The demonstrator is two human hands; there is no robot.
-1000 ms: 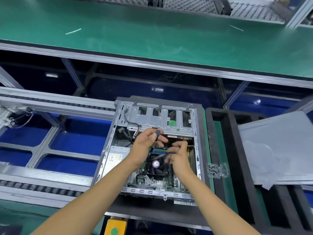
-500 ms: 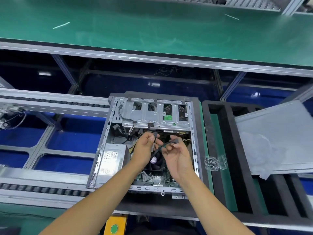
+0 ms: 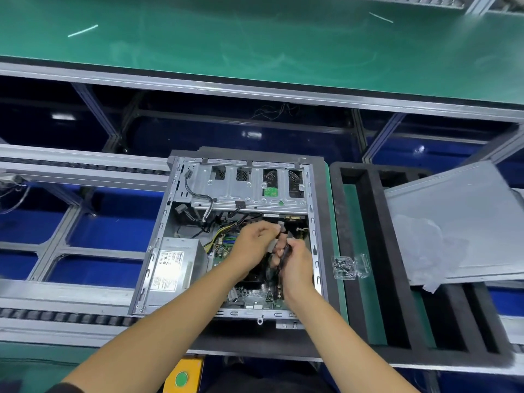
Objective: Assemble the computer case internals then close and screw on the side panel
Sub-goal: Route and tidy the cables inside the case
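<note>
Over the open computer case, lying on its side for access on the worktop, a black cable is being pinched by both hands, left hand and right hand, apparently for connecting, while the side panel is being kept aside.

white label on power supply, print too small to read
</note>
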